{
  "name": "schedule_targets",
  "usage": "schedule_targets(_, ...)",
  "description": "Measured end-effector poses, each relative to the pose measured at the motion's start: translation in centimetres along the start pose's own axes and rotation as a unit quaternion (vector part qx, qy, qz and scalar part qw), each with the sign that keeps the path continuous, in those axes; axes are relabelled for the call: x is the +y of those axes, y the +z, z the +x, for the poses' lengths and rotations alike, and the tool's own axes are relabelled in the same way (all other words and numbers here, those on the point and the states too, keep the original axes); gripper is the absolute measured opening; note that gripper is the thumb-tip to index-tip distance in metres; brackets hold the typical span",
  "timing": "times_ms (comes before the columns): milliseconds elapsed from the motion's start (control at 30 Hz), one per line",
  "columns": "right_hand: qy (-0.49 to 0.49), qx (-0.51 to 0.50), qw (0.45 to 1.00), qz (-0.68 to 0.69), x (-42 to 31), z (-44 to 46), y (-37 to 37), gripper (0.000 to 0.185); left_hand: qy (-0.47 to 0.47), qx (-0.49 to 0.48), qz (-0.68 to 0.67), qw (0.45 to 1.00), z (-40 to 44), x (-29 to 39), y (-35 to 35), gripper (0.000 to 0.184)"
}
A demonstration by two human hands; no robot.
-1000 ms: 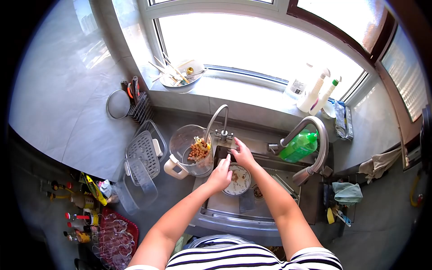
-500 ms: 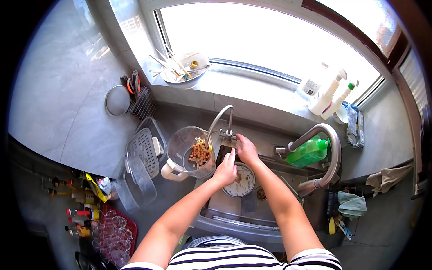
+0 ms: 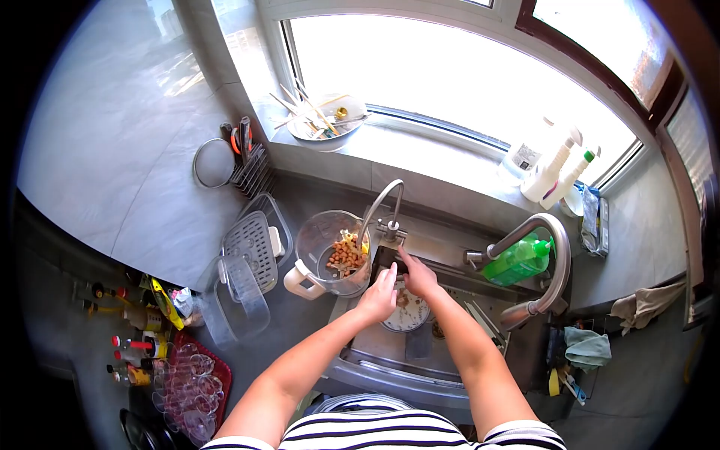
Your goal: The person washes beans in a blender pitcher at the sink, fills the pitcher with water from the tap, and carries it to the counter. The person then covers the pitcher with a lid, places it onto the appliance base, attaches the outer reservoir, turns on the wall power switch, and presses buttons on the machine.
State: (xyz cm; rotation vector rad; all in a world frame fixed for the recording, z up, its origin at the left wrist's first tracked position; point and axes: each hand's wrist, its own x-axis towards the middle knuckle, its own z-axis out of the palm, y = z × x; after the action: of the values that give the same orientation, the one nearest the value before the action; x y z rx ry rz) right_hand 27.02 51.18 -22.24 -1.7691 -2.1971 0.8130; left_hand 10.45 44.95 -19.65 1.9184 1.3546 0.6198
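Note:
My left hand point(image 3: 379, 298) is over the sink point(image 3: 367, 343), its fingers stretched forward; nothing shows in it. Close beside it, my right hand point(image 3: 418, 276) has its fingers extended toward the tap lever, apart from it. A round white dish point(image 3: 409, 311) with brown food bits lies in the sink beneath both hands, partly covered by them. Just beyond my fingertips is a dark rectangular recess or container point(image 3: 387, 258). The slim curved tap point(image 3: 388, 187) arches over a clear pitcher point(image 3: 309, 238) with a white handle, which holds brown nuts or beans and some pale pieces.
A large tap point(image 3: 553, 259) and a green soap bottle point(image 3: 519, 261) stand on the right. Clear containers point(image 3: 238, 296) and a perforated tray point(image 3: 256, 244) lie left. A utensil bowl point(image 3: 326, 139) and spray bottles point(image 3: 545, 176) line the windowsill. Glasses point(image 3: 187, 390) fill a red tray.
My right hand has drawn back from the tap lever toward me. My left hand has also come slightly nearer to me. The view has shifted a little, moving the scene rightward.

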Motion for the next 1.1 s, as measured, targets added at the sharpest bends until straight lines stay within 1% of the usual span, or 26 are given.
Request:
schedule_targets(33,-0.001,-0.002,1.0,0.014,0.3,0.0,0.4,0.069,0.013,0.011,0.003,1.0,-0.5,0.2,-0.2,0.066)
schedule_targets(67,-0.008,-0.01,0.997,0.07,0.4,0.2,0.8,0.071,0.044,0.037,-0.006,0.998,-1.1,0.3,-0.5,0.062)
schedule_targets(133,-0.022,-0.025,0.983,0.18,0.3,0.4,1.2,0.078,0.082,0.051,-0.04,0.995,-2.7,1.6,-2.2,0.058)
schedule_targets(167,-0.032,-0.032,0.97,0.239,0.0,0.2,1.3,0.08,0.1,0.058,-0.057,0.992,-3.6,2.4,-3.3,0.056)
schedule_targets(200,-0.042,-0.039,0.953,0.297,-1.5,-0.5,0.7,0.082,0.096,0.07,-0.072,0.99,-4.8,3.9,-4.9,0.048)
schedule_targets(233,-0.051,-0.047,0.932,0.355,-3.1,-1.5,-0.1,0.084,0.119,0.098,-0.062,0.986,-5.9,4.6,-6.2,0.046)
schedule_targets(267,-0.089,-0.054,0.943,0.315,-4.6,-2.1,-1.4,0.097,0.143,0.127,-0.051,0.98,-7.0,5.1,-7.5,0.043)
schedule_targets(300,-0.101,-0.046,0.938,0.327,-6.4,-2.7,-2.6,0.102,0.166,0.154,-0.04,0.973,-8.1,5.5,-8.8,0.04)
schedule_targets(367,-0.124,-0.028,0.927,0.352,-9.5,-3.6,-4.2,0.113,0.183,0.294,0.043,0.937,-10.3,6.0,-11.3,0.03)
schedule_targets(400,-0.128,-0.031,0.926,0.354,-10.4,-3.3,-4.6,0.124,0.161,0.354,0.05,0.92,-10.9,5.5,-12.1,0.034)
schedule_targets(500,-0.181,-0.005,0.928,0.325,-11.8,-2.6,-4.8,0.125,0.11,0.509,0.09,0.849,-10.3,4.3,-14.7,0.04)
schedule_targets(533,-0.18,-0.039,0.923,0.338,-12.3,-2.4,-4.5,0.129,0.079,0.482,0.052,0.871,-10.1,2.8,-14.9,0.042)
schedule_targets(567,-0.175,-0.018,0.919,0.353,-12.6,-2.6,-4.2,0.128,0.047,0.455,0.015,0.889,-9.7,1.0,-14.8,0.044)
schedule_targets(600,-0.17,0.002,0.914,0.368,-13.5,-3.2,-4.2,0.126,0.001,0.372,-0.153,0.916,-9.6,-0.2,-14.5,0.049)
schedule_targets(633,-0.163,0.023,0.909,0.382,-14.1,-3.8,-3.9,0.124,0.03,0.364,-0.156,0.918,-9.2,-0.5,-14.2,0.049)
schedule_targets(667,-0.162,0.043,0.915,0.368,-14.3,-4.2,-3.5,0.123,0.036,0.362,-0.166,0.917,-9.0,-1.0,-14.2,0.048)
schedule_targets(800,-0.139,0.061,0.9,0.409,-14.9,-5.8,-2.7,0.12,0.06,0.341,-0.159,0.925,-9.1,-1.8,-14.6,0.045)
schedule_targets(900,-0.115,0.07,0.895,0.425,-15.9,-7.2,-2.6,0.119,0.066,0.297,-0.215,0.928,-9.2,-2.8,-15.3,0.045)
schedule_targets(1000,-0.086,0.106,0.903,0.408,-16.6,-7.6,-1.7,0.114,0.037,0.27,-0.218,0.937,-9.3,-2.2,-16.6,0.048)
schedule_targets(1100,-0.087,0.158,0.919,0.35,-16.1,-6.7,-0.2,0.115,0.06,0.342,-0.106,0.932,-8.8,-1.5,-17.2,0.05)
